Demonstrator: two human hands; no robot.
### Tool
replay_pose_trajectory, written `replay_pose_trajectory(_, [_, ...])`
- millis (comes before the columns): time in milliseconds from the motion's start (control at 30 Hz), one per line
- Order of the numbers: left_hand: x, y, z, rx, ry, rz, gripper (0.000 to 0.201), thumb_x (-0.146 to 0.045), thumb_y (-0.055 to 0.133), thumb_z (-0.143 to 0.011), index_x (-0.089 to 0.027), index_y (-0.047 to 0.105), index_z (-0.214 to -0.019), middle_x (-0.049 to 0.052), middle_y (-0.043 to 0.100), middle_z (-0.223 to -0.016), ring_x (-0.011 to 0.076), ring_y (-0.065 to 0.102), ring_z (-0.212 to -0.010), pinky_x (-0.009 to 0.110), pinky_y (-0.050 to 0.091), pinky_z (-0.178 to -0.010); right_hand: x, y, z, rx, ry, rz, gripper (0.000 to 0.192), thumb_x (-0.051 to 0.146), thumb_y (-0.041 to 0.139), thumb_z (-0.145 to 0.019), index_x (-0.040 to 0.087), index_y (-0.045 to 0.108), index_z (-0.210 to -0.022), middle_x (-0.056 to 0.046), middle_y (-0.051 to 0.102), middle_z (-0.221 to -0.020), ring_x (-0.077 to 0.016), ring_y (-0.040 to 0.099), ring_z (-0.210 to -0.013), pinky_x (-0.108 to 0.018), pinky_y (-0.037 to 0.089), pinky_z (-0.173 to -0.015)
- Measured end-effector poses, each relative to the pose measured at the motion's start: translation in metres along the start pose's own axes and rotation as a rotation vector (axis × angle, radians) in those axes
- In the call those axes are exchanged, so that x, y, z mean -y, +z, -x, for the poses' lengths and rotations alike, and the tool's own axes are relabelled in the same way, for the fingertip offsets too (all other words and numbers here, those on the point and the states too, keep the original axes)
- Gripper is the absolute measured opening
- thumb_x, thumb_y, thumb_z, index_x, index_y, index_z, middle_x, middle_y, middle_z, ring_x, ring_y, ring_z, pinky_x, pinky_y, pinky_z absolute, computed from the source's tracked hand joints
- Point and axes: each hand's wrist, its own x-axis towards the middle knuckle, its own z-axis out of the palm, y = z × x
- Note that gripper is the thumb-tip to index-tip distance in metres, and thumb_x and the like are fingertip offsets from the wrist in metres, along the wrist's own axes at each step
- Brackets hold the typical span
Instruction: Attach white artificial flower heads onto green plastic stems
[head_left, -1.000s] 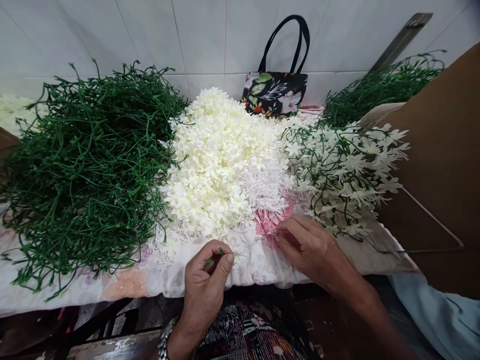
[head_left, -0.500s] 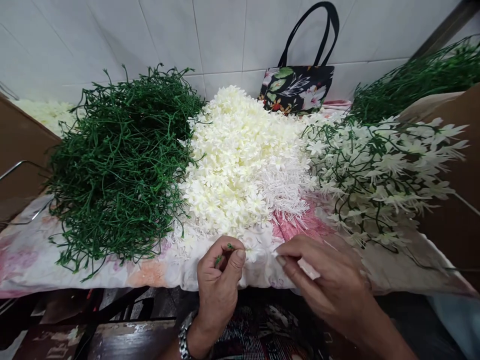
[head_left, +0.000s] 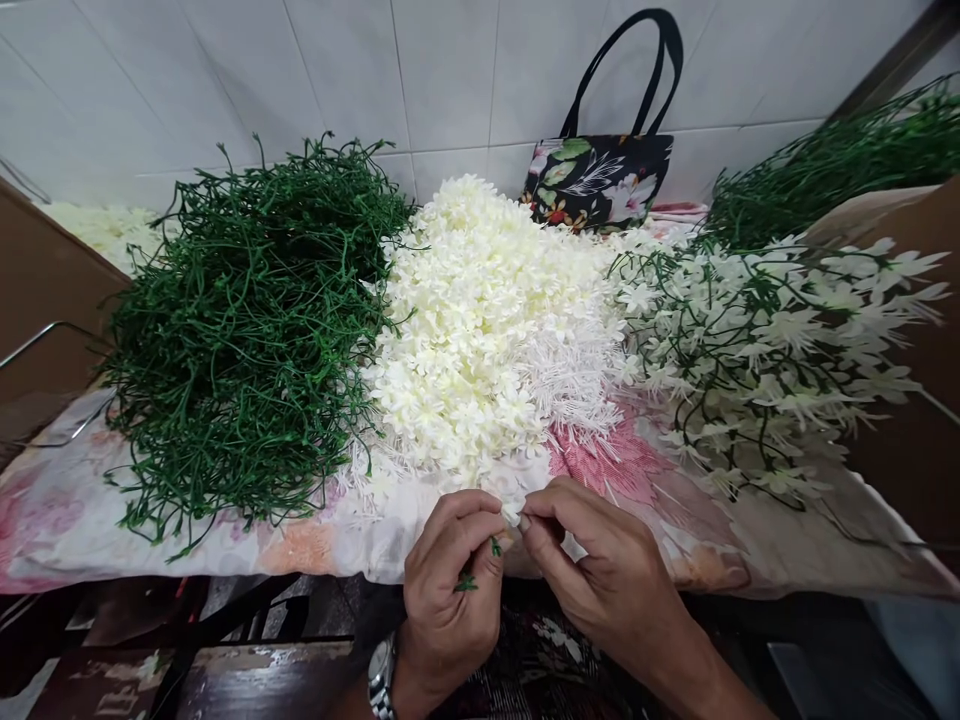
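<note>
I read the left hand as clamped on a green stem; two green ends show among its fingers. The right hand has thumb and forefinger pinched together on a white flower, which sits between both sets of fingertips, near the front of the tablecloth. I cannot tell whether stem and flower are joined; the fingertips hide the contact.

Risk 1: an off-centre pinch could crease the petals or eject the flower.
Risk 2: a slack left grip could let the stem rotate.
Risk 3: a dropped flower could be lost against the pale cloth.

Count: hands, two; flower at the fingertips, one; bag, one; wristwatch, one; stem heap, flower heap and thread heap, one each. Overlap prevents me from counting pieces within the heaps.
</note>
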Motion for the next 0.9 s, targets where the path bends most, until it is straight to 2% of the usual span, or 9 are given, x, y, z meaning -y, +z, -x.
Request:
replay_pose_trajectory(167, [0.001,-0.003,-0.001,0.052,0.101,-0.041,0.026,0.002,0.051,-0.079,-0.016,0.061,-0.094,0.006,0.064,-0.088,0.0134,0.062,-0.082,0.021,0.052,-0.071,-0.001,-0.001,0.003,0.01,-0.004,-0.009,0.015,0.006,0.045,-0.084,0.013,0.055,-0.075,0.0,0.05,-0.059,-0.0097,0.047,-0.053,-0.021,0.038,-0.048])
replay_pose_trajectory(267, [0.002,-0.005,0.0,0.079,0.075,0.027,0.024,-0.002,0.052,-0.08,-0.016,0.062,-0.096,0.006,0.064,-0.087,0.0145,0.062,-0.082,0.022,0.051,-0.07,-0.002,-0.002,0.005,0.022,-0.008,-0.027,0.015,0.005,0.045,-0.085,0.014,0.054,-0.075,0.0,0.051,-0.061,-0.0095,0.047,-0.054,-0.021,0.038,-0.05])
replay_pose_trajectory(367, [0.001,-0.006,-0.001,0.067,-0.093,0.139,0.018,-0.009,0.054,-0.082,-0.018,0.062,-0.095,0.004,0.065,-0.084,0.014,0.061,-0.079,0.021,0.049,-0.068,-0.001,-0.003,0.007,0.034,-0.03,-0.02,0.015,0.006,0.046,-0.085,0.014,0.054,-0.075,0.0,0.049,-0.06,-0.0099,0.045,-0.055,-0.021,0.037,-0.05])
replay_pose_trajectory(467, [-0.002,-0.006,-0.005,0.079,-0.322,0.256,0.011,-0.011,0.056,-0.083,-0.019,0.063,-0.082,0.0,0.062,-0.074,0.0105,0.058,-0.068,0.018,0.046,-0.06,0.001,-0.002,0.008,0.043,-0.054,0.0,0.017,0.005,0.045,-0.086,0.015,0.054,-0.075,0.0,0.047,-0.06,-0.0107,0.044,-0.055,-0.022,0.037,-0.05])
replay_pose_trajectory(533, [-0.005,-0.005,-0.009,0.111,-0.426,0.337,0.01,-0.012,0.059,-0.081,-0.018,0.063,-0.075,-0.002,0.06,-0.068,0.0092,0.055,-0.061,0.017,0.043,-0.056,0.002,-0.001,0.009,0.036,-0.074,0.01,0.017,0.005,0.045,-0.086,0.015,0.054,-0.075,-0.001,0.048,-0.06,-0.0114,0.044,-0.056,-0.023,0.036,-0.05])
replay_pose_trajectory(767, [-0.004,-0.001,-0.009,0.121,-0.519,0.567,0.01,-0.016,0.063,-0.079,-0.017,0.066,-0.07,-0.001,0.058,-0.064,0.0092,0.051,-0.06,0.018,0.041,-0.055,0.001,-0.001,0.011,0.029,-0.095,-0.006,0.017,0.004,0.044,-0.086,0.015,0.053,-0.078,-0.001,0.048,-0.062,-0.0117,0.045,-0.057,-0.023,0.038,-0.051])
replay_pose_trajectory(867, [-0.001,0.002,-0.004,0.053,-0.647,0.711,0.007,-0.022,0.068,-0.077,-0.018,0.067,-0.072,-0.002,0.056,-0.064,0.008,0.048,-0.057,0.017,0.039,-0.051,0.0,-0.006,0.011,0.062,-0.022,-0.077,0.008,0.015,0.046,-0.09,0.016,0.054,-0.09,-0.001,0.053,-0.069,-0.0116,0.05,-0.062,-0.022,0.043,-0.055])
replay_pose_trajectory(900, [-0.001,0.002,-0.002,0.02,-0.688,0.74,0.008,-0.024,0.069,-0.076,-0.018,0.067,-0.072,-0.002,0.055,-0.064,0.007,0.045,-0.053,0.016,0.037,-0.048,0.0,-0.008,0.011,0.064,0.01,-0.085,0.011,0.023,0.048,-0.091,0.016,0.054,-0.097,-0.003,0.055,-0.075,-0.0125,0.052,-0.065,-0.023,0.045,-0.057])
